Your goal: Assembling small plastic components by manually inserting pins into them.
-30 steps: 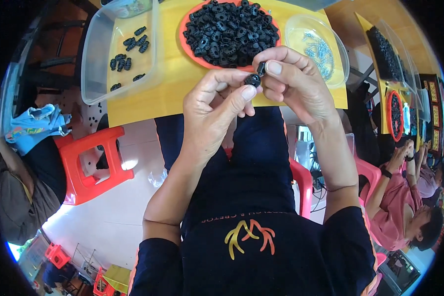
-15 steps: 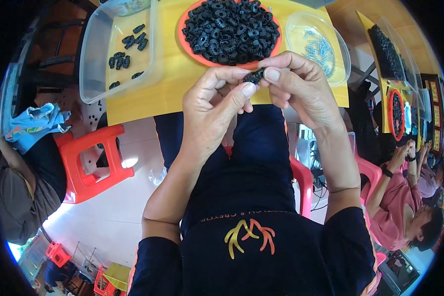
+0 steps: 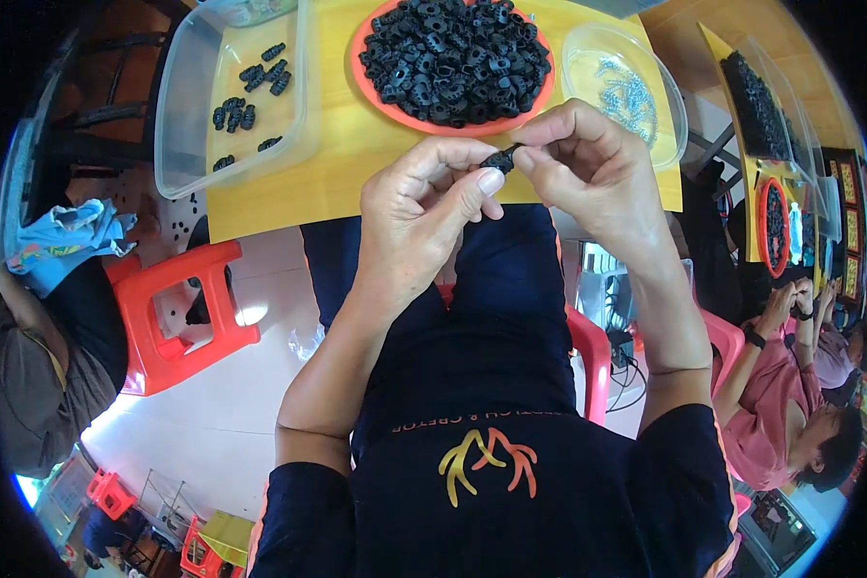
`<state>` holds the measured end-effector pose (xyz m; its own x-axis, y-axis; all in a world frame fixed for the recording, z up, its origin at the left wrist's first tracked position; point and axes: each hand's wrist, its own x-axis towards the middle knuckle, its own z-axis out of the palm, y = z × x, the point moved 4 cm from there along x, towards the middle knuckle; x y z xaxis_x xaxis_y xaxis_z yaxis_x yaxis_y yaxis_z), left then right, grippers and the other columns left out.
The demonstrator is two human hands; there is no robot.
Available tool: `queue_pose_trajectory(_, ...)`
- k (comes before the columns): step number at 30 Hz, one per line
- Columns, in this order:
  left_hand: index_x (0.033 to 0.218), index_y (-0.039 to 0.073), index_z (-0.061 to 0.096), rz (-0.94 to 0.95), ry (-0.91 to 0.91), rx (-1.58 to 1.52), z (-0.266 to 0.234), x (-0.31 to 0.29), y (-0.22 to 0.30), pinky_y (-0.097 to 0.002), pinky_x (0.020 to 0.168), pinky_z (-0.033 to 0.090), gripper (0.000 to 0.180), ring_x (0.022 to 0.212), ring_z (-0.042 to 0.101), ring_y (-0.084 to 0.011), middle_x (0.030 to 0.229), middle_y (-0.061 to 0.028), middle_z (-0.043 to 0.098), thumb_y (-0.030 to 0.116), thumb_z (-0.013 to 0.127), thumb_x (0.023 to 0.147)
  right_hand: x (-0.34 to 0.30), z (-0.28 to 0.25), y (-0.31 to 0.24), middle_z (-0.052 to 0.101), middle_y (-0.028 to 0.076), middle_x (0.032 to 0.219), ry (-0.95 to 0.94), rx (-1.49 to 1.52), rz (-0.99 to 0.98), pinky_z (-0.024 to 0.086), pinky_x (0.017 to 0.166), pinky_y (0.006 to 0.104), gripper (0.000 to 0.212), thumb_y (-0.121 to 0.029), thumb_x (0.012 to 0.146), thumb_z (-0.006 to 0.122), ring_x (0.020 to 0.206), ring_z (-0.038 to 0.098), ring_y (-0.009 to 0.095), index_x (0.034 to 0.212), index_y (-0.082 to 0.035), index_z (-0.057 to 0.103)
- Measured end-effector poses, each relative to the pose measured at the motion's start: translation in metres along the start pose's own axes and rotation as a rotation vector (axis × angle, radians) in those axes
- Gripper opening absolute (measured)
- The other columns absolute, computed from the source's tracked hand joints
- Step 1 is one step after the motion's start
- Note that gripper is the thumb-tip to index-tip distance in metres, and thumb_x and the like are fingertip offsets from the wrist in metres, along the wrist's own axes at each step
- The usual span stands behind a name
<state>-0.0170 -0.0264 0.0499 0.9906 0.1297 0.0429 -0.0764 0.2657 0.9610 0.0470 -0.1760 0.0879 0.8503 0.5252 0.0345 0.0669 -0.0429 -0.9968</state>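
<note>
Between the thumb and fingers of my left hand (image 3: 409, 217) is a small black plastic cord lock (image 3: 494, 161), held over the near edge of the yellow table (image 3: 342, 178). My right hand (image 3: 602, 178) pinches with thumb and forefinger at the piece's right end, where a dark tip shows. The fingers partly cover the piece. Just beyond my hands, a round orange tray (image 3: 364, 89) is heaped with black cord lock parts (image 3: 453, 63). Right of it stands a clear round tub (image 3: 679, 125) holding small silvery springs (image 3: 626, 101).
A clear rectangular bin (image 3: 169, 178) at the left holds several black cord locks (image 3: 234, 114). A red stool (image 3: 178, 318) stands on the floor to the left. At the left edge sits one person (image 3: 43, 385); others sit at the right, one in a pink shirt (image 3: 766, 414), near another orange tray (image 3: 773, 226).
My right hand has shifted slightly right, and its fingertips have drawn back to the piece's end, leaving more of it showing. My left hand stays nearly in place with its grip.
</note>
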Motion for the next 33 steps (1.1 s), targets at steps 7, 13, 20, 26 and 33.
queue_pose_trajectory(7, 0.102, -0.002, 0.065, -0.044, -0.049, 0.025, -0.002, -0.003, -0.007, -0.0204, 0.058, 0.048, 0.015, 0.067, 0.063, -0.0079, 0.075, -0.0055, 0.067, 0.005, 0.065, 0.089, -0.005, -0.002, -0.003, 0.060, -0.003, 0.079, -0.081, -0.134, 0.059, 0.046, 0.067, 0.0185, 0.008, -0.005, 0.088, 0.067, 0.077, 0.056, 0.001, 0.094, -0.001, 0.062)
queue_pose_trajectory(13, 0.102, -0.003, 0.064, 0.005, -0.031, 0.052, 0.001, -0.003, -0.007, -0.0214, 0.059, 0.049, 0.013, 0.068, 0.064, -0.0097, 0.076, -0.0052, 0.066, 0.003, 0.063, 0.089, -0.002, -0.001, 0.000, 0.059, -0.003, 0.075, -0.093, -0.172, 0.092, 0.046, 0.062, 0.0193, 0.007, -0.005, 0.088, 0.065, 0.072, 0.056, 0.002, 0.088, 0.000, 0.060)
queue_pose_trajectory(20, 0.102, -0.004, 0.064, -0.080, -0.116, -0.037, -0.006, 0.003, -0.017, -0.0213, 0.061, 0.050, 0.013, 0.068, 0.063, -0.0096, 0.078, -0.0059, 0.066, 0.002, 0.063, 0.090, -0.003, -0.002, 0.007, 0.062, 0.001, 0.084, -0.146, -0.253, 0.097, 0.050, 0.071, 0.0214, 0.010, -0.003, 0.087, 0.065, 0.079, 0.060, 0.005, 0.095, 0.001, 0.060)
queue_pose_trajectory(26, 0.107, -0.001, 0.063, -0.061, -0.176, 0.023, -0.002, 0.004, -0.003, -0.0236, 0.063, 0.051, 0.018, 0.071, 0.065, -0.0128, 0.082, -0.0087, 0.067, 0.004, 0.065, 0.089, -0.002, -0.006, -0.002, 0.063, -0.001, 0.083, -0.095, -0.055, 0.179, 0.048, 0.067, 0.0200, 0.014, -0.005, 0.086, 0.066, 0.074, 0.058, 0.004, 0.098, 0.002, 0.063)
queue_pose_trajectory(33, 0.107, -0.002, 0.063, 0.006, -0.218, 0.005, 0.002, 0.001, 0.007, -0.0224, 0.063, 0.051, 0.018, 0.070, 0.064, -0.0120, 0.080, -0.0083, 0.067, 0.003, 0.064, 0.090, -0.006, -0.008, -0.022, 0.055, 0.011, 0.061, -0.271, -0.573, 0.041, 0.044, 0.053, 0.0307, 0.021, -0.018, 0.088, 0.063, 0.055, 0.054, 0.018, 0.080, 0.001, 0.060)
